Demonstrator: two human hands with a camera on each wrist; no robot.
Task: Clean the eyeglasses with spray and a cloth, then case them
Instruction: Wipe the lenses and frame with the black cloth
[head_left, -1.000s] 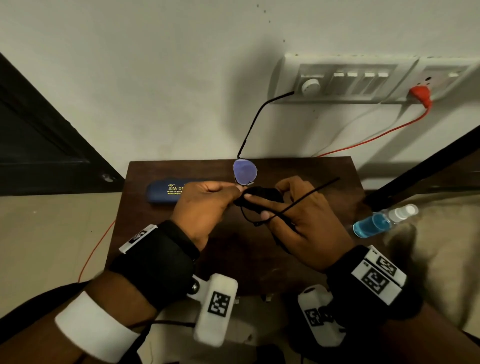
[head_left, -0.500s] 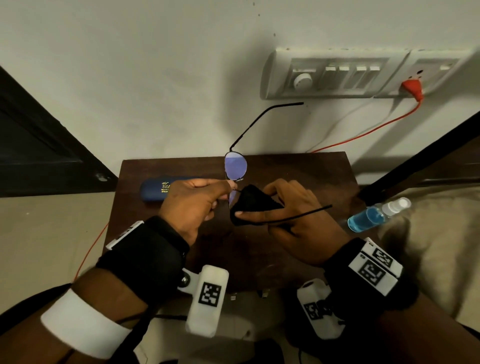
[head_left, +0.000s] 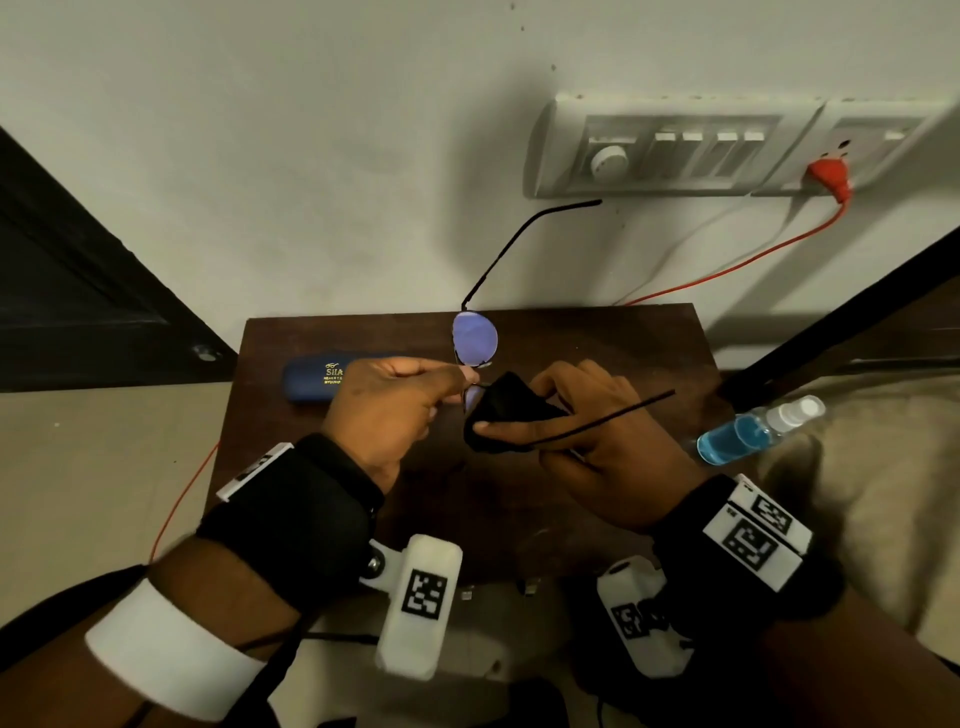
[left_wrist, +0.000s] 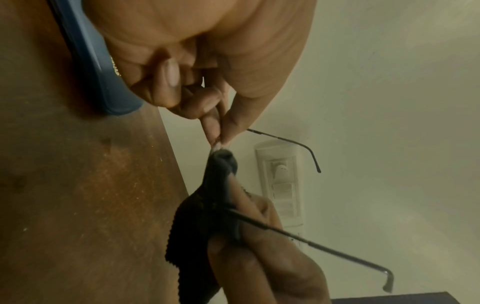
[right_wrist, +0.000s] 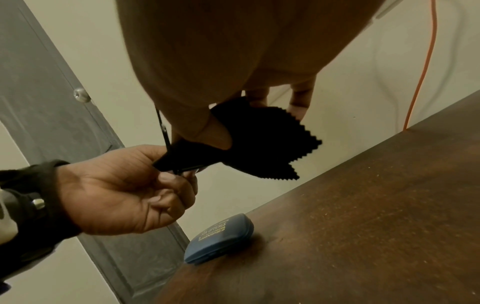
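Note:
Thin-framed eyeglasses (head_left: 474, 340) with bluish lenses are held in the air over the small brown table (head_left: 597, 343), their temples open. My left hand (head_left: 395, 402) pinches the frame at the bridge between thumb and fingertips (left_wrist: 221, 135). My right hand (head_left: 597, 421) pinches a black cloth (head_left: 506, 415) folded around the nearer lens, which is mostly hidden. In the right wrist view the cloth (right_wrist: 262, 142) has zigzag edges. A blue closed case (head_left: 317, 378) lies on the table's far left. The spray bottle (head_left: 753, 428) with blue liquid lies to the right.
A wall stands right behind the table, with a switch panel (head_left: 675, 150) and a red plug and cable (head_left: 826, 174). A dark door (head_left: 78, 291) is at the left. Beige bedding (head_left: 857, 493) lies at the right under the bottle.
Both hands lifted the glasses slightly and tilted them, so the far temple now points higher against the wall. The cloth has bunched up over the near lens.

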